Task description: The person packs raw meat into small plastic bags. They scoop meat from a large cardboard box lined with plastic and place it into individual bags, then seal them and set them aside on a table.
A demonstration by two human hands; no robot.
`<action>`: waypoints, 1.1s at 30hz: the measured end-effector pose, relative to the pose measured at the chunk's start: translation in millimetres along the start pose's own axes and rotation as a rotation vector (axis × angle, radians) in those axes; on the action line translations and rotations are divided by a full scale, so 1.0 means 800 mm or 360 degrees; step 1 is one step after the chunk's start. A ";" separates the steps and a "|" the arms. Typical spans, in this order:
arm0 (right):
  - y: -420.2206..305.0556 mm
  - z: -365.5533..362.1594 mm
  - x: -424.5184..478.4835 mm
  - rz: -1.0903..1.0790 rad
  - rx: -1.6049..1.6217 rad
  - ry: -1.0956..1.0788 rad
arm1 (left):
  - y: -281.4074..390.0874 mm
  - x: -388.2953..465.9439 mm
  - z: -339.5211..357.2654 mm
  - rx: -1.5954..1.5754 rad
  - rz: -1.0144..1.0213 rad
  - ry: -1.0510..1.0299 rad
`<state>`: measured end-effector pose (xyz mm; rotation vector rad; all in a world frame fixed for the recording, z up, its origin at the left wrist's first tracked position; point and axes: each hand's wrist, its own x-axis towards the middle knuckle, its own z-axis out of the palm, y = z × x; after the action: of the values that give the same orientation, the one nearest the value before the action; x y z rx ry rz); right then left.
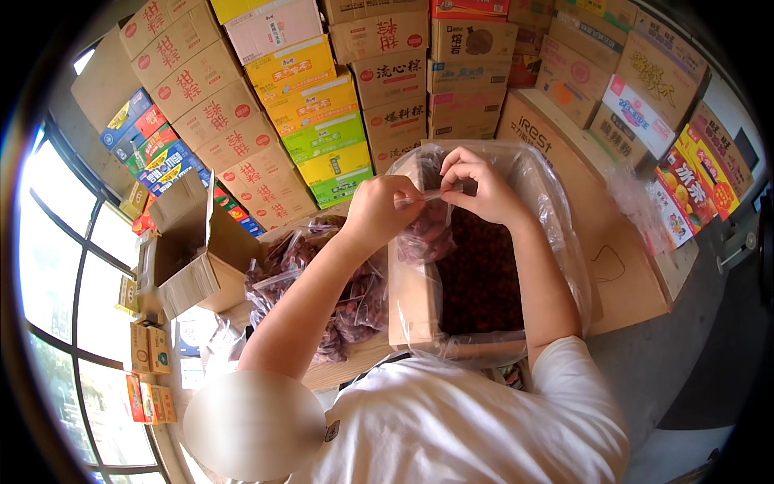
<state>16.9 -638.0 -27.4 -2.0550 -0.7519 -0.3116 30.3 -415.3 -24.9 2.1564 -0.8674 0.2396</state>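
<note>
My left hand (387, 206) and my right hand (478, 187) pinch the top edge of a clear plastic bag (426, 236) filled with dark red pieces that look like dried fruit. The bag hangs over the left edge of a large cardboard box (411, 302) with a clear plastic liner (559, 212). Inside the lined box lies a mass of small dark red fruit (481, 284), possibly dried dates. Left of the box, partly behind my left forearm, is a heap of filled clear bags (357, 308) with similar dark red contents.
An open cardboard carton (224, 272) stands left of the heap, on a wooden table (369, 357). Stacked cartons (393, 78) rise beyond. A large flat carton (623, 272) lies at the right, with crumpled clear plastic (635, 199) beside it. Windows (60, 260) line the far left.
</note>
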 end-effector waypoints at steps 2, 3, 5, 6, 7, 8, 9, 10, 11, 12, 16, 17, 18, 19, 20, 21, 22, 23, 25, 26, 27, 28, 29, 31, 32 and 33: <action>-0.003 0.004 0.000 0.0015 0.0006 0.0013 | 0.000 0.000 -0.001 -0.0034 0.0030 0.0001; -0.005 0.007 0.001 -0.0012 -0.0008 0.0018 | 0.000 0.000 -0.001 -0.0041 0.0043 0.0009; -0.008 0.012 0.002 -0.0065 -0.0036 0.0027 | 0.002 0.000 0.000 -0.0055 0.0069 0.0025; -0.005 0.013 0.002 -0.0064 -0.0008 0.0019 | 0.001 -0.001 0.000 -0.0035 0.0062 0.0031; 0.000 0.014 0.003 -0.0063 0.0021 0.0010 | -0.002 -0.001 0.001 -0.0016 0.0055 0.0037; 0.003 0.014 0.003 -0.0062 0.0050 0.0002 | -0.003 -0.001 0.001 0.0003 0.0049 0.0042; 0.003 0.014 0.003 -0.0056 0.0024 0.0007 | -0.004 -0.002 0.000 0.0011 0.0045 0.0031; 0.004 0.013 0.003 -0.0051 -0.0002 0.0012 | -0.004 -0.002 -0.001 0.0019 0.0041 0.0020; 0.003 0.013 0.003 -0.0046 -0.0028 0.0018 | -0.004 -0.002 -0.002 0.0027 0.0037 0.0009; 0.001 0.015 0.002 -0.0050 -0.0046 0.0037 | -0.005 -0.002 -0.002 0.0035 0.0036 0.0009; -0.007 0.025 0.004 -0.0064 -0.0057 0.0052 | -0.004 -0.003 0.000 0.0064 0.0016 0.0015; -0.006 0.027 0.004 -0.0067 -0.0045 0.0040 | -0.002 -0.004 -0.001 0.0071 0.0007 0.0017; -0.003 0.027 0.004 -0.0070 -0.0069 0.0062 | -0.002 -0.004 -0.001 0.0098 0.0004 0.0010; 0.001 0.026 0.004 -0.0072 -0.0093 0.0083 | -0.002 -0.004 -0.002 0.0124 0.0002 0.0002; 0.002 0.026 0.004 -0.0075 -0.0117 0.0105 | -0.002 -0.005 -0.003 0.0151 0.0000 -0.0005; 0.000 0.026 0.004 -0.0067 -0.0128 0.0104 | -0.004 -0.005 -0.004 0.0137 0.0015 0.0003; -0.004 0.026 0.004 -0.0059 -0.0140 0.0103 | -0.006 -0.005 -0.004 0.0123 0.0031 0.0012; -0.009 0.026 0.003 -0.0051 -0.0152 0.0103 | -0.007 -0.006 -0.005 0.0109 0.0046 0.0021; -0.019 0.031 0.004 -0.0063 -0.0148 0.0118 | -0.005 -0.006 -0.005 0.0116 0.0081 0.0041; -0.021 0.033 0.004 -0.0069 -0.0146 0.0126 | -0.005 -0.006 -0.005 0.0120 0.0098 0.0052; -0.018 0.033 0.004 -0.0076 -0.0174 0.0121 | -0.005 -0.006 -0.004 0.0137 0.0101 0.0053; -0.012 0.034 0.004 -0.0083 -0.0202 0.0117 | -0.006 -0.006 -0.004 0.0155 0.0105 0.0054; -0.009 0.033 0.004 -0.0089 -0.0230 0.0112 | -0.007 -0.006 -0.004 0.0172 0.0108 0.0056; -0.008 0.030 0.004 -0.0070 -0.0274 0.0116 | -0.006 -0.007 -0.007 0.0166 0.0072 0.0034; -0.008 0.029 0.004 -0.0061 -0.0297 0.0119 | -0.006 -0.007 -0.007 0.0162 0.0055 0.0023; -0.010 0.030 0.004 -0.0066 -0.0294 0.0142 | -0.007 -0.006 -0.007 0.0183 0.0070 0.0042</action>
<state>12.8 -613.9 -33.8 -2.1841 -0.7351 -0.5093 30.5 -406.2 -26.5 2.2366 -0.9060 0.3470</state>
